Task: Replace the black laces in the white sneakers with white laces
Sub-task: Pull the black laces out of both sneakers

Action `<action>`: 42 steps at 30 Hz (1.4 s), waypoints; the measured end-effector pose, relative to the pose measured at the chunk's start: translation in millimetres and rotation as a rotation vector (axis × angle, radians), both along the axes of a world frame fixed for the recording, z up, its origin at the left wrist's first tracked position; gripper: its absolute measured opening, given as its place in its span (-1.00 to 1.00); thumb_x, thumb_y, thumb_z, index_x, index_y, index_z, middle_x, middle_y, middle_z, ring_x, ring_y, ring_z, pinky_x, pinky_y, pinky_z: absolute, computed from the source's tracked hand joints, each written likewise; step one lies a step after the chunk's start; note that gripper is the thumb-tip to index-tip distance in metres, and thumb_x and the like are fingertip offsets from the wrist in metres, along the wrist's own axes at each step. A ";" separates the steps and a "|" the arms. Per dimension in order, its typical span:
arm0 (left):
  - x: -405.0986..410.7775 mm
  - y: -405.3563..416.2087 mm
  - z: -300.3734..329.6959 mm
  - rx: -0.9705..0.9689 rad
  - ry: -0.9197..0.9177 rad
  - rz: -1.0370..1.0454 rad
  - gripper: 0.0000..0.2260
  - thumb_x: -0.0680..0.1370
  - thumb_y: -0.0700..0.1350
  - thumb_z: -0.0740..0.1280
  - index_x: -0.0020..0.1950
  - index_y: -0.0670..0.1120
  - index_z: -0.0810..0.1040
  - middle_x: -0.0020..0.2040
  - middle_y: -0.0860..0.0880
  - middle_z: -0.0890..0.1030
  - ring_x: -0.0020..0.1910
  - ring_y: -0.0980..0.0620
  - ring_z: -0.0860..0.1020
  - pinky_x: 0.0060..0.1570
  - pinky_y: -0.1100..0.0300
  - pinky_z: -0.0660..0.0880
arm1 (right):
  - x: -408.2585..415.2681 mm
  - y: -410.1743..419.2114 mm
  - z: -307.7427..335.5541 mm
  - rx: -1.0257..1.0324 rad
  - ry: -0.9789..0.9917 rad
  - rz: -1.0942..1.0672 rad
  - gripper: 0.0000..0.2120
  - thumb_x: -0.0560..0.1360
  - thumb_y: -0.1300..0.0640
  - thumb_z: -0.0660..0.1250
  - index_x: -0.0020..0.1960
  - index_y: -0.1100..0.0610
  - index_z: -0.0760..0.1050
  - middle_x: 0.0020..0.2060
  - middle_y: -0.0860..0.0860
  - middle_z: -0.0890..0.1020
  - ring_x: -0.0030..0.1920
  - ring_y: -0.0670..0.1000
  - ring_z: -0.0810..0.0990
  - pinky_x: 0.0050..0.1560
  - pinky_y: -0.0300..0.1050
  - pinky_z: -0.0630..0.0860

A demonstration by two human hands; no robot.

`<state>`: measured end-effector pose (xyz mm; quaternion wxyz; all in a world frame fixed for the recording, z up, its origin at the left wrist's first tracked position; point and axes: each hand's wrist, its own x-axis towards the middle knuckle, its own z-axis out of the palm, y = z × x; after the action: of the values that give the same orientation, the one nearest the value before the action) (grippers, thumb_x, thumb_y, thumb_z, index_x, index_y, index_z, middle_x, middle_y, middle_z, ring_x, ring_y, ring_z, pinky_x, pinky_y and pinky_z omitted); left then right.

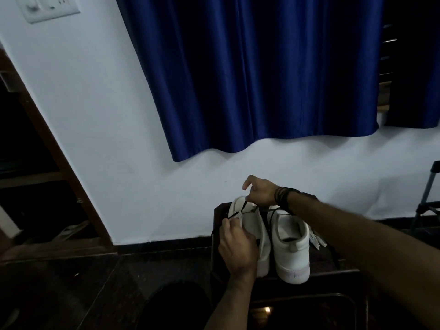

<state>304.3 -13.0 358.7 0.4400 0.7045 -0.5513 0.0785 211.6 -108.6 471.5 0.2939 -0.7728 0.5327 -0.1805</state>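
Black lace (241, 210) is pinched by left hand (238, 246) and right hand (260, 192) on the left sneaker (253, 225); unlacing incomplete, white laces (315, 239) unused.

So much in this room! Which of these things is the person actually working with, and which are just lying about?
In the job:
- left sneaker, gripped by the left hand
- black lace, pulled by the right hand
- right sneaker
- white laces beside it

Just around:
- blue curtain
- wall switch plate
- wooden shelf
- tripod legs
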 end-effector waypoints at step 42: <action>22.8 -25.7 18.9 0.202 -0.425 -0.094 -0.53 0.22 -0.18 0.50 0.12 -0.05 0.60 0.21 -0.08 0.55 0.14 -0.13 0.53 0.02 -0.01 0.50 | -24.2 23.0 -57.7 -0.059 0.040 -0.186 -0.77 0.56 0.03 0.25 -0.02 0.08 0.66 -0.22 0.06 0.60 -0.11 0.04 0.56 -0.29 -0.22 0.33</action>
<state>327.0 -38.7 377.7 0.2445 0.6861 -0.6688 0.1489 187.4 -85.5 413.8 0.2422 -0.7317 0.6024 -0.2075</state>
